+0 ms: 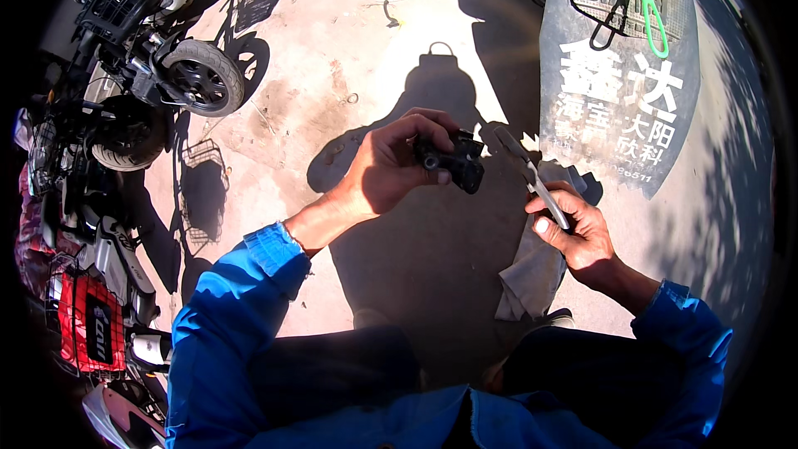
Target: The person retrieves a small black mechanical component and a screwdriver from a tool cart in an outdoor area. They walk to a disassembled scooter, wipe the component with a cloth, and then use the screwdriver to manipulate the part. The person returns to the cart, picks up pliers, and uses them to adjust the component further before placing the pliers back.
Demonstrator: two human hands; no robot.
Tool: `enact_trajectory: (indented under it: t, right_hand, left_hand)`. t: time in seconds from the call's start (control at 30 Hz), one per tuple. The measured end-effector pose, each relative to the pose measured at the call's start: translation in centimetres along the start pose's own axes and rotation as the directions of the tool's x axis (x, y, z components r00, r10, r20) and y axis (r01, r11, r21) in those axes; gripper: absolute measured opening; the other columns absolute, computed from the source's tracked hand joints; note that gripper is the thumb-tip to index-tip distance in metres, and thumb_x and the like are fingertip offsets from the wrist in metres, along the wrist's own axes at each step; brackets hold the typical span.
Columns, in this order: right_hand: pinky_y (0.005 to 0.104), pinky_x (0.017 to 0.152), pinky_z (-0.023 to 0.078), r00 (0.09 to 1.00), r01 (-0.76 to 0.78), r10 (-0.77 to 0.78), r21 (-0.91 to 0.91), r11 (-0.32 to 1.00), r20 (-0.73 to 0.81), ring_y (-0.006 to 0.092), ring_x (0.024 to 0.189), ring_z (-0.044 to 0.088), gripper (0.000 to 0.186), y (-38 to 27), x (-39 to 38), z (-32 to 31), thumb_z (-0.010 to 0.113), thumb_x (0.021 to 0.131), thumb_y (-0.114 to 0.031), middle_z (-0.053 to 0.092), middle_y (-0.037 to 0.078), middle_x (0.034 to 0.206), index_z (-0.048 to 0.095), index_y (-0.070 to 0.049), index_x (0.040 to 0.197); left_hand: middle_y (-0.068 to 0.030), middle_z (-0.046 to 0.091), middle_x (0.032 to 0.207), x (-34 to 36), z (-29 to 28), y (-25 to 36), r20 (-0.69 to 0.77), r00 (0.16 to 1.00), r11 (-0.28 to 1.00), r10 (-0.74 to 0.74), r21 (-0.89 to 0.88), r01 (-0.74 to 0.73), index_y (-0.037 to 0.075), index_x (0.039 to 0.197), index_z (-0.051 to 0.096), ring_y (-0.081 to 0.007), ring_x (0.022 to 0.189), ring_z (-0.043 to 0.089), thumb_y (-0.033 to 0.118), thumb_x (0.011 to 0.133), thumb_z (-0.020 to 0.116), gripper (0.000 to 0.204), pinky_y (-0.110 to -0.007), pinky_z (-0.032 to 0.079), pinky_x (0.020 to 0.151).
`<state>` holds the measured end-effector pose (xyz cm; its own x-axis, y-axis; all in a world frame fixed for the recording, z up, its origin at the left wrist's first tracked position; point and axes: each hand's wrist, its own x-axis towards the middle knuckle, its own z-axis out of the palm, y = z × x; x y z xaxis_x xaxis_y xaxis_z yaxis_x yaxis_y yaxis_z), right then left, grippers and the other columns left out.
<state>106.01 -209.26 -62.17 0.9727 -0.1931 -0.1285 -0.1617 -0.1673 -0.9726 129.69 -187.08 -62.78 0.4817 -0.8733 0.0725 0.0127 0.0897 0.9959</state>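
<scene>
Bikes (120, 262) stand on the left. Next, the left hand (378, 162) holds up a small black part (467, 173) over the ground (291, 75), with its fingers clamped on it. A pale cloth (532, 274) is lower down. To the right of the black part, and not touching it, is a thin gray tool (549, 199). The right hand (586, 237) has its fingers clamped on that. Farther right is a big gray sheet (615, 91).

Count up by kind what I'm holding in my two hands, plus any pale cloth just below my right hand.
Black part, in the left hand: 1
Silver tool, in the right hand: 1
Pale cloth: 1
Total: 3
</scene>
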Motion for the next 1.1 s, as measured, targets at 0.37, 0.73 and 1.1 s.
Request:
enact_trajectory:
  t: [0.37, 0.73, 1.1]
  right_hand:
    - [0.0299, 0.089, 0.044, 0.999, 0.034, -0.034, 0.001, 0.999, 0.000, 0.0146, 0.098, 0.055, 0.016, 0.0, 0.0, 0.1, 0.066, 0.099, -0.001, 0.057, 0.005, 0.116, 0.069, -0.007, 0.114]
    - [0.0293, 0.091, 0.043, 1.000, -0.030, 0.030, 0.035, 0.999, 0.003, 0.0138, 0.101, 0.055, 0.015, -0.5, -0.2, 0.4, 0.068, 0.098, -0.003, 0.058, 0.005, 0.115, 0.069, -0.006, 0.113]
    - [0.0294, 0.088, 0.054, 0.998, -0.062, 0.062, 0.068, 0.996, 0.009, 0.0146, 0.097, 0.065, 0.017, -0.9, -0.3, 0.6, 0.066, 0.100, -0.002, 0.058, 0.006, 0.121, 0.068, -0.003, 0.117]
  left_hand:
    - [-0.0123, 0.057, 0.140, 1.6, -2.9, 0.9, -0.084, 0.996, 0.954, 0.029, -0.295, -0.053, 0.009, 0.108, 0.063, -0.0252, 0.131, 0.057, -0.017, 0.079, 0.073, 0.041, -0.041, 0.053, 0.109]
    - [-0.0149, 0.056, 0.144, 1.8, -4.6, 2.8, -0.142, 0.982, 0.939, 0.125, -0.303, -0.163, 0.009, 0.109, 0.063, -0.0243, 0.130, 0.059, -0.021, 0.082, 0.069, 0.041, -0.040, 0.053, 0.110]
    - [-0.0144, 0.056, 0.144, 1.8, -5.8, 3.3, -0.182, 0.967, 0.932, 0.180, -0.281, -0.227, 0.006, 0.113, 0.063, -0.0246, 0.131, 0.059, -0.018, 0.087, 0.068, 0.036, -0.038, 0.056, 0.108]
